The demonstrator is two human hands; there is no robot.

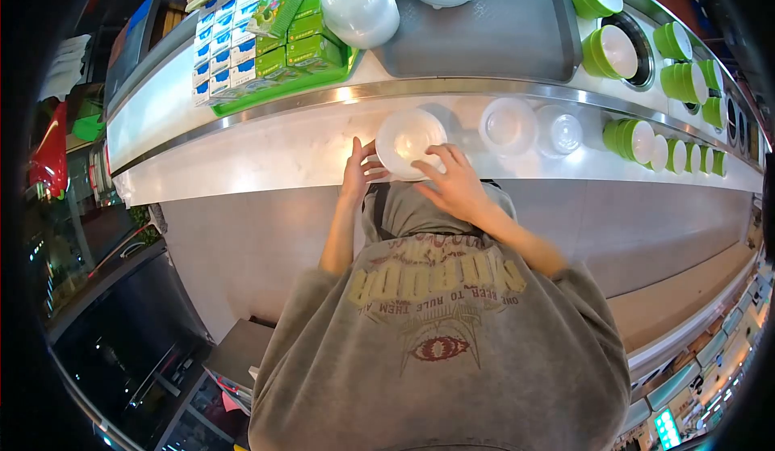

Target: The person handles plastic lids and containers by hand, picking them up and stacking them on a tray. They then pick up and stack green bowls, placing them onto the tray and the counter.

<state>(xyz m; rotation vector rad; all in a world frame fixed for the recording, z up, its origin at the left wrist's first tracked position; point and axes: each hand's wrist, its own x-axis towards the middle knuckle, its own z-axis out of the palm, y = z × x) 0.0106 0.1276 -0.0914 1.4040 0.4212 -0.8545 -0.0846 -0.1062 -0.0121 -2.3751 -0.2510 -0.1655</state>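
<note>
A round, translucent white plastic tub (pixel 406 138) is at the near edge of the metal counter, right in front of my body. My right hand (pixel 458 183) reaches over its near right side, thumb and fingers closed on the rim. On the other side, my left hand (pixel 356 173) has its thumb pointing up and its fingers apart, with fingertips right at the tub's left edge. To the right of the tub are a translucent round tub (pixel 508 126) and a clear round plastic piece (pixel 560 131).
A raised shelf holds a green tray (pixel 234 105) of stacked cartons (pixel 311 47), bagged white bowls (pixel 360 13) and a grey tray (pixel 484 35). Green-and-white cups (pixel 611 50) stand at the right, with more nested cups (pixel 630 139) lying along the lower counter (pixel 266 148).
</note>
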